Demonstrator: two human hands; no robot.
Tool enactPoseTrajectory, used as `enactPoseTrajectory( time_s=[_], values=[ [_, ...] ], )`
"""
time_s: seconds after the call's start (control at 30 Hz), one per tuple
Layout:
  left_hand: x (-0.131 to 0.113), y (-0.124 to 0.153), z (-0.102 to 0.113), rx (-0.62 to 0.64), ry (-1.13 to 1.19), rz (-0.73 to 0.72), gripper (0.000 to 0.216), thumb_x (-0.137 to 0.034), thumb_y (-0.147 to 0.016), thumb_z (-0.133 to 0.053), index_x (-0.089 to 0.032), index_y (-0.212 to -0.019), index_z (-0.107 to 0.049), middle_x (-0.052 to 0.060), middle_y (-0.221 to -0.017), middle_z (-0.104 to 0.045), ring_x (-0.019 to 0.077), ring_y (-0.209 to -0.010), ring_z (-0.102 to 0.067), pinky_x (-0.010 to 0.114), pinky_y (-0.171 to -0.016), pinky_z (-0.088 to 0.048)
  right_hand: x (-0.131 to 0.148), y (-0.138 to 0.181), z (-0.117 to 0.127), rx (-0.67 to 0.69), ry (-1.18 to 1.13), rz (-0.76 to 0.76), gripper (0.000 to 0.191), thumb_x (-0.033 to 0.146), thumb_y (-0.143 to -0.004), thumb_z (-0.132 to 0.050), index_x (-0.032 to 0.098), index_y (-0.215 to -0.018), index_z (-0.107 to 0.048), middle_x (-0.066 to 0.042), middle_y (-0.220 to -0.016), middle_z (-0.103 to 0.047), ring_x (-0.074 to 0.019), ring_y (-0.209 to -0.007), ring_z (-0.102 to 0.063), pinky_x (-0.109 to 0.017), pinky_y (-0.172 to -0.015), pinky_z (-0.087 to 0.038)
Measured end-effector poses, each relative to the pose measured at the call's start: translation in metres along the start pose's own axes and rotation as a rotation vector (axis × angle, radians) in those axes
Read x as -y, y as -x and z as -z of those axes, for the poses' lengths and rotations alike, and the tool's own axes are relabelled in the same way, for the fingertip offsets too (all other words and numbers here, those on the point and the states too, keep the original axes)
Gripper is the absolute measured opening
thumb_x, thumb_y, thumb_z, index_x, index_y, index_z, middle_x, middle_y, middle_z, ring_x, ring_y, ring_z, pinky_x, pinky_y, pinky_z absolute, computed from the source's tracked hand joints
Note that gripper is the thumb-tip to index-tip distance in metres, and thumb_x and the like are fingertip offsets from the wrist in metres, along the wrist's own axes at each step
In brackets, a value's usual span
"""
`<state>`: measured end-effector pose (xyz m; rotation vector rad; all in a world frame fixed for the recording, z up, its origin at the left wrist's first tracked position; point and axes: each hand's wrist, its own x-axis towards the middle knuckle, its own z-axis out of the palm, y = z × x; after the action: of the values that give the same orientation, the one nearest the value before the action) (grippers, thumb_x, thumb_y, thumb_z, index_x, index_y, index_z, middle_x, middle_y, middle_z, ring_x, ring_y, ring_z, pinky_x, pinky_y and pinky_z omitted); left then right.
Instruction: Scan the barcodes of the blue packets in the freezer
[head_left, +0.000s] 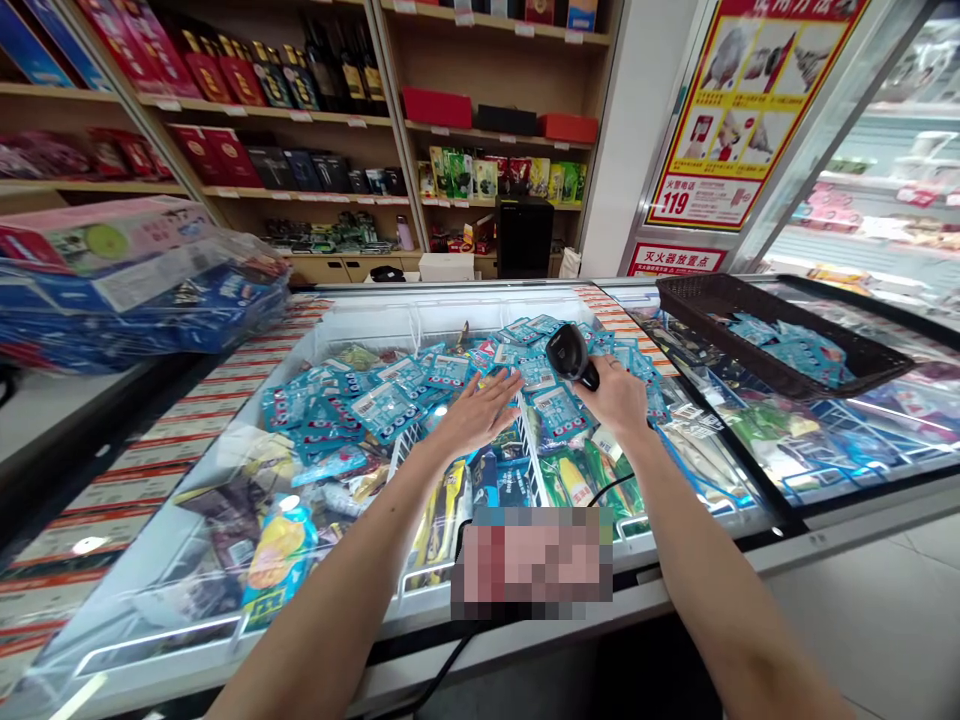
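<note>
My right hand is wrapped round the handle of a black barcode scanner, its head raised over the packets. A dark cable hangs below that hand. My left hand is stretched flat with its fingers pointing right, just over or on the packets; I cannot tell if it touches them. Many small blue packets lie spread in a heap on the glass top of a chest freezer, around and beyond both hands. Wrapped frozen goods show through the glass. A pixelated patch hides something at the front edge.
A brown basket with more blue packets stands at the right. Plastic-wrapped boxes are stacked at the left. Price-label strips run along the freezer top. Behind are shelves of bottles and boxes, and a red-yellow poster.
</note>
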<state>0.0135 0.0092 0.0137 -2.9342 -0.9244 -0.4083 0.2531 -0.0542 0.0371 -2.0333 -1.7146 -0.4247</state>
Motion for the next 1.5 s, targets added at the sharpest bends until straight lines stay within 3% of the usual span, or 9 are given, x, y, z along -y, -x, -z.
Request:
enactPoseTrajectory(
  time_s=[0.1,0.2,0.33,0.43,0.63,0.83,1.0,1.13,1.5],
  values=[
    [-0.003,-0.001,0.000,-0.002,0.015,-0.022,0.050,-0.047,-0.093,-0.017,-0.030,-0.137,-0.033,-0.001,-0.141,-0.041,0.0177,-0.134,-0.027,0.043,-0.112,-0.005,0.001,0.001,0.001,0.019,0.004,0.012,0.039,0.048,-0.084,-0.046,0.021,-0.111,-0.053,-0.009,-0.103,-0.061,-0.0224,-0.085,-0.058,-0.029,-0.062,-0.038],
    [-0.005,0.000,0.002,-0.096,-0.022,0.026,0.047,-0.046,-0.093,-0.022,-0.025,-0.120,-0.053,0.003,-0.120,-0.058,0.0200,-0.118,-0.045,0.044,-0.107,-0.020,0.002,0.001,0.000,0.028,0.009,0.017,0.040,0.048,-0.084,-0.047,0.021,-0.113,-0.053,-0.009,-0.105,-0.061,-0.0229,-0.086,-0.058,-0.029,-0.063,-0.039],
    [-0.004,0.003,0.004,-0.188,-0.066,0.094,0.043,-0.044,-0.092,-0.026,-0.021,-0.100,-0.061,0.007,-0.099,-0.060,0.0213,-0.100,-0.051,0.040,-0.091,-0.037,0.002,0.003,-0.002,0.020,0.015,0.035,0.038,0.045,-0.083,-0.049,0.022,-0.113,-0.053,-0.008,-0.106,-0.061,-0.0224,-0.088,-0.059,-0.028,-0.063,-0.039],
    [-0.001,0.004,0.001,-0.244,-0.071,0.171,0.041,-0.042,-0.092,-0.027,-0.020,-0.098,-0.061,0.009,-0.108,-0.058,0.0223,-0.104,-0.050,0.039,-0.090,-0.038,0.001,0.003,-0.003,0.009,0.018,0.062,0.037,0.045,-0.083,-0.049,0.023,-0.112,-0.053,-0.007,-0.104,-0.062,-0.0217,-0.088,-0.059,-0.028,-0.063,-0.038],
    [0.013,0.005,-0.014,-0.384,-0.080,0.444,0.054,-0.047,-0.090,-0.030,-0.013,-0.130,-0.040,0.016,-0.128,-0.048,0.0285,-0.125,-0.037,0.045,-0.102,-0.030,0.004,0.004,-0.002,0.034,0.033,0.109,0.034,0.044,-0.082,-0.050,0.023,-0.107,-0.054,-0.005,-0.101,-0.063,-0.0206,-0.082,-0.061,-0.027,-0.061,-0.036],
    [0.025,0.004,-0.019,-0.353,-0.055,0.434,0.056,-0.047,-0.085,-0.043,-0.016,-0.132,-0.037,0.014,-0.114,-0.054,0.0292,-0.108,-0.049,0.045,-0.094,-0.038,0.007,0.006,-0.007,0.071,0.022,0.201,0.032,0.044,-0.082,-0.050,0.023,-0.107,-0.055,-0.005,-0.102,-0.063,-0.0202,-0.083,-0.060,-0.027,-0.062,-0.035],
    [0.032,0.006,-0.016,-0.496,0.091,0.521,0.063,-0.040,-0.079,-0.055,-0.015,-0.133,-0.033,0.015,-0.108,-0.048,0.0293,-0.107,-0.048,0.044,-0.089,-0.042,0.008,0.007,-0.008,0.074,-0.002,0.260,0.035,0.044,-0.082,-0.050,0.024,-0.111,-0.053,-0.004,-0.101,-0.063,-0.0192,-0.079,-0.060,-0.026,-0.060,-0.033],
    [0.033,0.008,-0.015,-0.563,0.162,0.594,0.055,-0.035,-0.080,-0.054,-0.013,-0.127,-0.036,0.016,-0.111,-0.047,0.0311,-0.113,-0.045,0.045,-0.092,-0.041,0.007,0.008,-0.008,0.066,-0.035,0.354,0.036,0.043,-0.080,-0.052,0.023,-0.110,-0.055,-0.005,-0.099,-0.063,-0.0189,-0.080,-0.060,-0.026,-0.059,-0.032],
    [0.033,0.008,-0.018,-0.516,0.182,0.606,0.051,-0.039,-0.086,-0.042,-0.014,-0.129,-0.031,0.019,-0.119,-0.051,0.0322,-0.113,-0.049,0.047,-0.091,-0.042,0.012,0.011,-0.008,0.128,-0.062,0.513,0.036,0.043,-0.083,-0.049,0.022,-0.113,-0.054,-0.005,-0.105,-0.063,-0.0172,-0.084,-0.059,-0.025,-0.061,-0.034]
  ],
)
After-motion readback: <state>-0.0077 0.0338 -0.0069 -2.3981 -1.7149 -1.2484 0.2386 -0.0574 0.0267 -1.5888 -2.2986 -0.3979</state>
